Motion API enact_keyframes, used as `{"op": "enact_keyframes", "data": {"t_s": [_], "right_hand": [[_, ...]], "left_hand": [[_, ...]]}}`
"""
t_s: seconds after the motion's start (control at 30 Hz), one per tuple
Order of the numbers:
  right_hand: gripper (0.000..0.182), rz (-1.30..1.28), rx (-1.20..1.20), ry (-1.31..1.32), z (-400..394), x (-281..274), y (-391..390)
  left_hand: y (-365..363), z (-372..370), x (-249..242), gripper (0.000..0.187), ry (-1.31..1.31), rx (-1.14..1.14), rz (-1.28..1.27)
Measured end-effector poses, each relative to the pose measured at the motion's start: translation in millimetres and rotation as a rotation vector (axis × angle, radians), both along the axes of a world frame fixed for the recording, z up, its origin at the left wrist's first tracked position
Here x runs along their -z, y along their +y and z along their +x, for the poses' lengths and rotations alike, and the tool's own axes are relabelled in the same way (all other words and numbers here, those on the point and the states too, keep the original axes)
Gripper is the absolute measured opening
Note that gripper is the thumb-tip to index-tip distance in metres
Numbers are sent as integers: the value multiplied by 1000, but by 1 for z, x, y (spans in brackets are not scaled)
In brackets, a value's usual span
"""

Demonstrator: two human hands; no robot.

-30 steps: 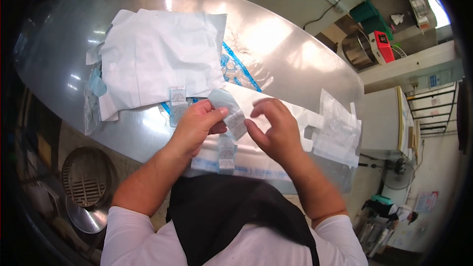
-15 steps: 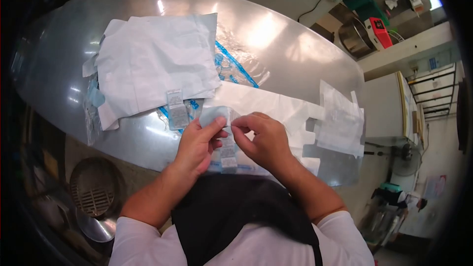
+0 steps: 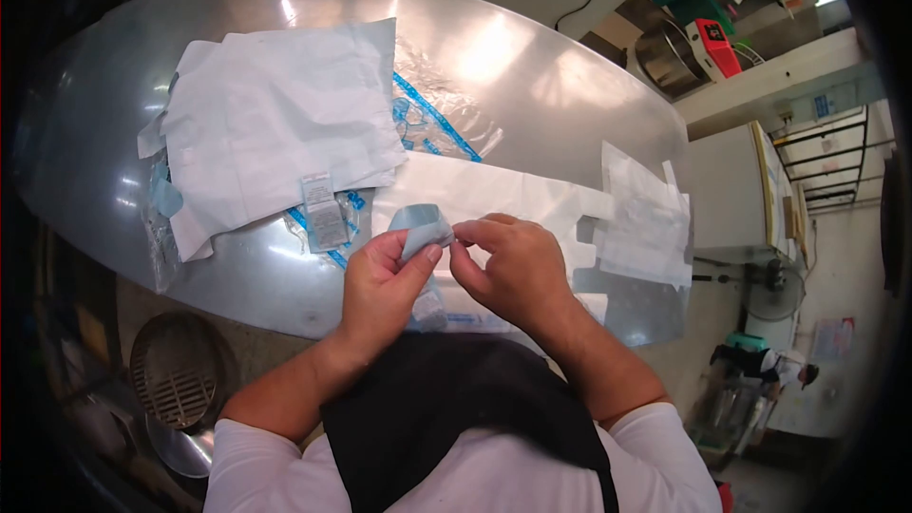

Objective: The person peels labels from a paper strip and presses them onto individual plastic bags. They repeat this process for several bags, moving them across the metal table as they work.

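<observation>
A strip of printed labels with pale blue backing (image 3: 416, 218) is bent into a curve in my left hand (image 3: 382, 277), thumb and fingers closed on it. My right hand (image 3: 513, 261) pinches at the strip's right edge, fingertips pressed together; what exactly lies between them is too small to make out. Below my left hand, a grey printed part of the strip (image 3: 429, 310) shows. Under both hands lies a white bag with cut-out edges (image 3: 503, 190). To the left, a grey printed label (image 3: 325, 216) lies at the lower edge of a stack of white bags (image 3: 285, 119).
All this rests on a shiny metal table (image 3: 560, 123). Clear plastic with blue print (image 3: 432, 114) sticks out beneath the stack. Another white bag (image 3: 646, 218) lies at the right end. A person (image 3: 768, 363) stands far off to the right.
My left hand has turned and lifted the strip, so its pale blue backing now curves up above the fingers. My right hand keeps its pinch at the edge. The whole view has shifted slightly.
</observation>
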State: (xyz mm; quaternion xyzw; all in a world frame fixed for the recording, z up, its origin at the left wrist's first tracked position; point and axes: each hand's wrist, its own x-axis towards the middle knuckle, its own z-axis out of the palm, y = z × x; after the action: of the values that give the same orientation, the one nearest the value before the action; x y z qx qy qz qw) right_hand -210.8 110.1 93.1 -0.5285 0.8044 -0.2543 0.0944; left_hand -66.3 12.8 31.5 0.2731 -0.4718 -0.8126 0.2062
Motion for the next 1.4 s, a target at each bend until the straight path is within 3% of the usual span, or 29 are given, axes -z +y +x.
{"op": "enact_keyframes", "data": {"t_s": [0.2, 0.3, 0.4, 0.47, 0.6, 0.7, 0.77, 0.9, 0.97, 1.0, 1.03, 1.1, 1.17, 1.27, 1.33, 1.4], "right_hand": [[16, 63, -1, 10, -3, 0, 1], [12, 52, 22, -14, -7, -2, 2], [12, 46, 72, -174, -17, -1, 6], [13, 126, 170, -456, -25, 0, 10], [19, 90, 249, -560, -43, 15, 27], [16, 8, 360, -487, -55, 24, 38], [13, -36, 340, -392, -59, 39, 37], [12, -85, 135, -190, -44, 53, 8], [9, -210, -53, 33, -38, 64, -10], [11, -262, -121, 102, -36, 72, -19], [11, -265, -130, 102, -35, 79, -26], [13, -336, -226, 261, -35, 89, -35], [15, -297, -242, 283, -36, 98, -34], [16, -221, -324, 337, -42, 106, -25], [18, -177, -386, 339, -43, 109, -17], [19, -155, -405, 329, -46, 111, -13]], "left_hand": [[4, -3, 6, 20, 61, -47, -67], [-1, 1, 9, 20, -40, 29, -4], [-5, 6, 14, 23, 6, 46, 99], [-14, 13, 16, 24, 14, 25, 261], [-46, 41, 35, 24, 34, -110, 327], [-96, 74, 38, 30, -41, -254, 126], [-154, 113, 26, 39, -236, -314, -144], [-210, 131, 16, 44, -368, -438, -323], [-228, 132, 16, 52, -562, -385, -587], [-232, 128, 19, 66, -607, -391, -610], [-230, 128, 22, 66, -609, -401, -610], [-217, 119, 28, 76, -702, -493, -912], [-204, 116, 26, 80, -705, -488, -880], [-188, 118, 26, 75, -659, -560, -929], [-181, 123, 22, 66, -535, -595, -785], [-168, 123, 9, 62, -526, -658, -854]]}}
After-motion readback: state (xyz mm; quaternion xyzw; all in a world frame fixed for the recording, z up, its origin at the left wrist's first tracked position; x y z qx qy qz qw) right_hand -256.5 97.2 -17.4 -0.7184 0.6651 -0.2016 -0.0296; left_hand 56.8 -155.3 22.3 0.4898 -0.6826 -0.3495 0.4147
